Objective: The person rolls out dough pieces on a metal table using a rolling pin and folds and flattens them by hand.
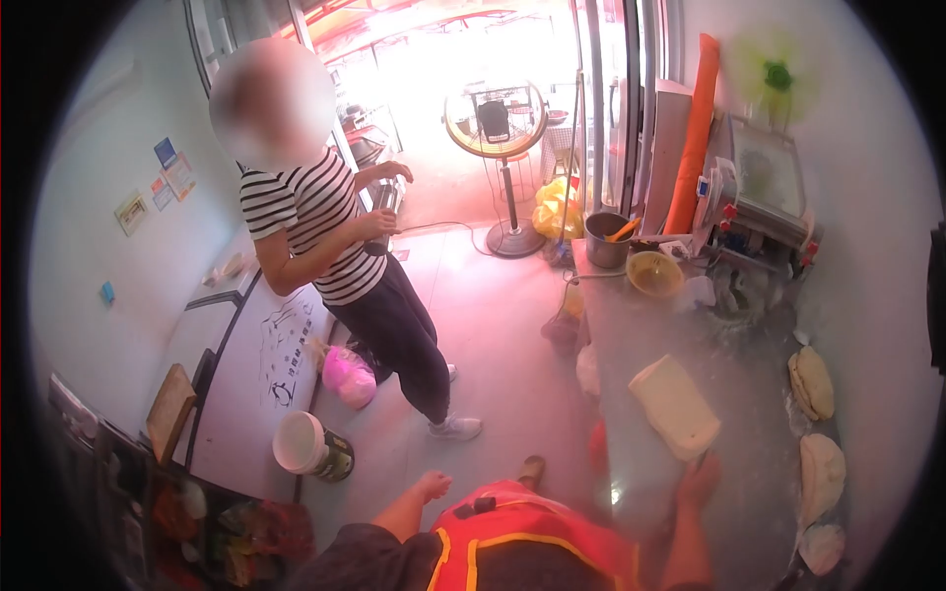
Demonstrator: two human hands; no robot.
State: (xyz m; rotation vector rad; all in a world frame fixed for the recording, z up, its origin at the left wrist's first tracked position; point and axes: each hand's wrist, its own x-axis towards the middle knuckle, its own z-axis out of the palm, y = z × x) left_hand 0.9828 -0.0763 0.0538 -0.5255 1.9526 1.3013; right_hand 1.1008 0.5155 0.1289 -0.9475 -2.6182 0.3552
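Note:
A thick, pale slab of dough (676,406) lies on the grey metal worktop at my right. My right hand (698,480) is at its near edge, with the fingers curled. A thin dark bit shows at the fingertips, too small to name. My left hand (432,486) hangs in the air to the left of my red apron (532,512), away from the worktop. Its fingers are curled in, and I see nothing in them. Several more pale dough pieces (821,478) lie along the wall side of the worktop.
A person in a striped shirt (310,231) stands ahead on the left, holding a dark cylinder (382,222). A metal pot (606,239) and a yellowish bowl (654,274) sit at the worktop's far end. A bucket (313,448), pink bag (348,377) and standing fan (507,167) occupy the floor.

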